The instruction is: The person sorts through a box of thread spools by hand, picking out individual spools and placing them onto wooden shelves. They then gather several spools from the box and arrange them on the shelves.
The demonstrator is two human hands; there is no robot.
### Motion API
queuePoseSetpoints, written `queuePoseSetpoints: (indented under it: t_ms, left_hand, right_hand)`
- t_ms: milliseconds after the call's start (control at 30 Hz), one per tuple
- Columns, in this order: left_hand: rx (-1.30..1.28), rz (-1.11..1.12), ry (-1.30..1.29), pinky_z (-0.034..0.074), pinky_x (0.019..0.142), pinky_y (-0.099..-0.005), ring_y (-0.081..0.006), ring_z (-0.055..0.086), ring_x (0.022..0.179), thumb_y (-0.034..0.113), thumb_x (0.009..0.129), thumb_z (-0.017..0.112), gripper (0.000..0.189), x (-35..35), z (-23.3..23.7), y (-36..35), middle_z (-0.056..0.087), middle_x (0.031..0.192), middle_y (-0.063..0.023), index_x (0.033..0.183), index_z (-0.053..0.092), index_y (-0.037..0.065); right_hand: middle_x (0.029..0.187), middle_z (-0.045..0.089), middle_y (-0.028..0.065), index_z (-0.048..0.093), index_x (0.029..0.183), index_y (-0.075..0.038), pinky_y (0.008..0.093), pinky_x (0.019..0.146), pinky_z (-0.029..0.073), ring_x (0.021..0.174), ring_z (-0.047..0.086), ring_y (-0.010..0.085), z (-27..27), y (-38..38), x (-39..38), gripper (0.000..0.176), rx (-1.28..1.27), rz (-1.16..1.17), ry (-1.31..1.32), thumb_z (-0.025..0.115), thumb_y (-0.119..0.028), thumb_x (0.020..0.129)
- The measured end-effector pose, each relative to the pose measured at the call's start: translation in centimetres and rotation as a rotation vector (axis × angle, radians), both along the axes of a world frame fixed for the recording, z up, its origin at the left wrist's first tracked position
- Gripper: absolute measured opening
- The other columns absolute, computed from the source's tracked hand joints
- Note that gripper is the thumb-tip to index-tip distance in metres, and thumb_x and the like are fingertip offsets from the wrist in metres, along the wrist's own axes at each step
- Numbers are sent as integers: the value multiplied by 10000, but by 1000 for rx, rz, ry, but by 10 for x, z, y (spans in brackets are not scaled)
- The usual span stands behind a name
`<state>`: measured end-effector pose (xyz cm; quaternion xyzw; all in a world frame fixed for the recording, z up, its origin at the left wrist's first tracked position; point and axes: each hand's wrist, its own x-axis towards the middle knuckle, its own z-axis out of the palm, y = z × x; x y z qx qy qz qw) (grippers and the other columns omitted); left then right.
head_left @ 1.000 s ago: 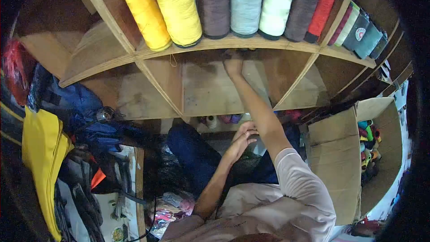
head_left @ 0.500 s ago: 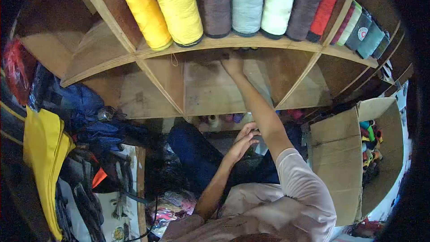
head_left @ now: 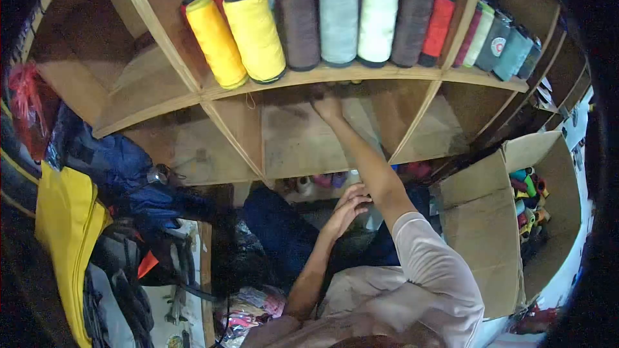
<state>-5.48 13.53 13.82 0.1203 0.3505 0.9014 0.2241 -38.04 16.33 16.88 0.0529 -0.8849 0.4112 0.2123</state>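
My right hand (head_left: 327, 108) reaches into the middle lower compartment of the wooden shelf (head_left: 309, 145), just under the board with the spools. Its fingers are in deep shadow, and whether they hold anything is hidden. Small dark-yellow ends (head_left: 351, 82) of some objects show beside it, under the board. My left hand (head_left: 346, 211) hangs above my lap near my right forearm, its fingers loosely bent and a little apart, with nothing visible in them. On the board above stand large thread spools: an orange-yellow spool (head_left: 216, 42), a yellow spool (head_left: 253, 32), a grey spool (head_left: 338, 19) and several others.
At the right, an open cardboard box (head_left: 480, 219) holds many small coloured spools (head_left: 532, 196). Yellow fabric (head_left: 68, 225) hangs at the left beside dark blue cloth (head_left: 109, 154) and a red plastic bag (head_left: 27, 103). More spools (head_left: 304, 185) sit beneath the shelf.
The view has tilted upward, so the upper spools show more fully. My right hand remains inside the compartment, and my left hand stays near my right forearm.
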Motion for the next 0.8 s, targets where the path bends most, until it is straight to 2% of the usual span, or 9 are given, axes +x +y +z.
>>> queuePoseSetpoints:
  t_ms: [167, 267, 333, 400, 533, 567, 633, 700, 800]
  left_hand:
    - [-34, -16, 7, 415, 978, -397, -214, 516, 1202, 360, 962, 574, 517, -7, -1, -1, 501, 1383, -59, 1401, 421, 133]
    - [-29, -24, -20, 411, 979, -399, -207, 523, 1191, 362, 959, 577, 514, -3, 1, -3, 497, 1407, -60, 1394, 432, 130]
    - [-31, 14, 2, 406, 987, -396, -200, 512, 1195, 374, 951, 577, 491, 1, 8, -6, 523, 1362, -53, 1367, 448, 147]
    - [-6, 24, -9, 404, 993, -404, -195, 520, 1188, 355, 956, 562, 464, 1, 4, -9, 521, 1377, -55, 1358, 456, 148]
    - [112, 121, -127, 433, 974, -399, -206, 541, 1178, 331, 978, 524, 435, 3, -7, -9, 552, 1294, -60, 1350, 454, 118]
    - [35, 164, -119, 435, 972, -392, -205, 542, 1175, 332, 978, 518, 437, 18, 22, -12, 550, 1303, -64, 1351, 454, 114]
    - [-39, 192, -117, 436, 970, -386, -204, 544, 1173, 332, 978, 513, 439, 31, 44, -18, 549, 1312, -68, 1351, 454, 110]
    - [103, 64, 10, 438, 965, -371, -199, 545, 1170, 346, 976, 519, 455, 15, 22, -16, 542, 1340, -71, 1358, 451, 109]
    - [107, 64, -88, 452, 961, -384, -208, 561, 1147, 351, 950, 556, 502, 22, 12, -19, 558, 1345, -84, 1383, 453, 119]
  right_hand:
    - [1103, 703, 122, 620, 1224, -49, 365, 898, 509, 1024, 666, 259, 16, 9, 15, 430, -178, 237, -47, 694, -188, 824]
    - [1123, 672, 103, 525, 1317, -12, 351, 911, 505, 1071, 635, 220, 30, 21, 52, 475, -483, 478, -293, 652, -147, 880]
    - [1236, 606, 88, 515, 1309, -54, 352, 939, 489, 1100, 597, 198, 48, 23, 109, 427, -568, 679, -152, 654, -142, 915]
    - [1324, 547, 96, 479, 1335, -42, 367, 969, 475, 1144, 575, 199, 83, 21, 176, 436, -534, 672, -24, 626, -174, 947]
    - [1209, 606, 186, 514, 1269, 16, 442, 931, 488, 1094, 605, 290, 187, 16, 320, 341, -744, 757, 569, 502, -108, 952]
    - [1206, 605, 181, 520, 1260, 9, 439, 929, 488, 1097, 599, 287, 205, 22, 346, 332, -740, 769, 719, 507, -113, 952]
    - [1201, 603, 170, 532, 1242, -5, 433, 926, 488, 1104, 589, 280, 240, 37, 392, 313, -633, 767, 1026, 516, -122, 952]
    - [1195, 601, 159, 544, 1223, -19, 426, 922, 488, 1110, 579, 273, 268, 49, 421, 294, -480, 759, 1263, 525, -131, 952]
    - [1187, 598, 143, 563, 1196, -41, 417, 918, 487, 1120, 563, 263, 292, 55, 445, 266, -211, 761, 1474, 539, -146, 952]
